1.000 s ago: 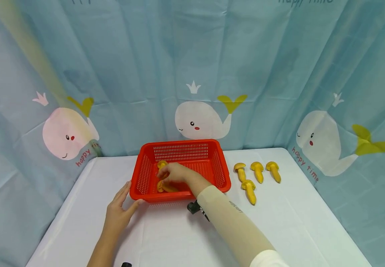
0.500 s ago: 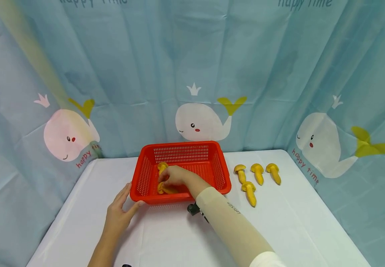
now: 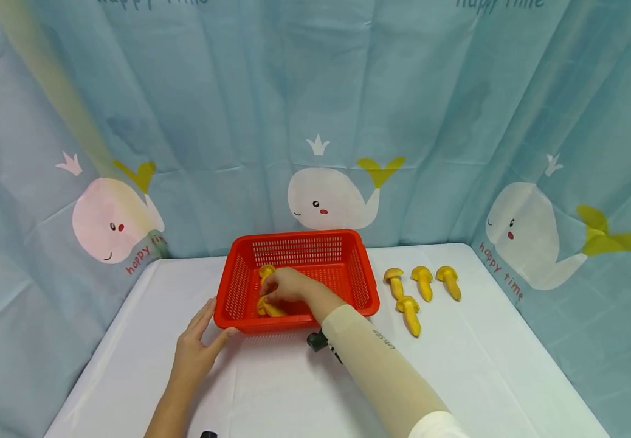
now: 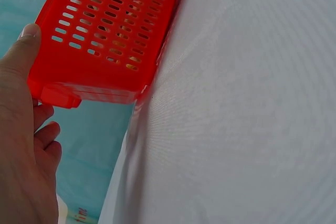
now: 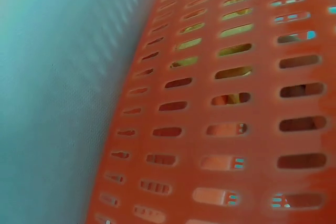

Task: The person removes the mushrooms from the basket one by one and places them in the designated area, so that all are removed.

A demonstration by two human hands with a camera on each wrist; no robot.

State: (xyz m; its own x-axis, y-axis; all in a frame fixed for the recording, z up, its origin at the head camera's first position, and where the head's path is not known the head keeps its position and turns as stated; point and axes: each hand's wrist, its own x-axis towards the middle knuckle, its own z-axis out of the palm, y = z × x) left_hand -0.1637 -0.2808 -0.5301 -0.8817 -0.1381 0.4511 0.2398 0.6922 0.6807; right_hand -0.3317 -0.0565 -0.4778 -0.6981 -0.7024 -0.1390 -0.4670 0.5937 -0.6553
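A red plastic basket [image 3: 296, 326] with slotted walls stands at the back of the table. My left hand [image 3: 195, 351] holds its front left corner, the thumb at the front rim and the fingers along the left side. In the left wrist view the thumb [image 4: 29, 38] lies against the red wall. My right hand [image 3: 288, 286] reaches down inside, its fingertips pinching a yellow toy mushroom [image 3: 274, 311] near the front left. Another yellow mushroom [image 3: 266, 271] lies behind it, partly hidden by the hand. The right wrist view shows yellow patches [image 5: 233, 72] through the slots.
Several yellow mushrooms [image 3: 422, 283] lie on the white tablecloth [image 3: 490, 365], right of the basket. A blue curtain [image 3: 228, 121] with printed whales closes in the table at the back and sides. A dark wrist camera [image 3: 317, 340] sits under my right forearm.
My right fingers have lowered and closed in on the front mushroom, which has shifted slightly left. The left hand and the basket stay where they were.
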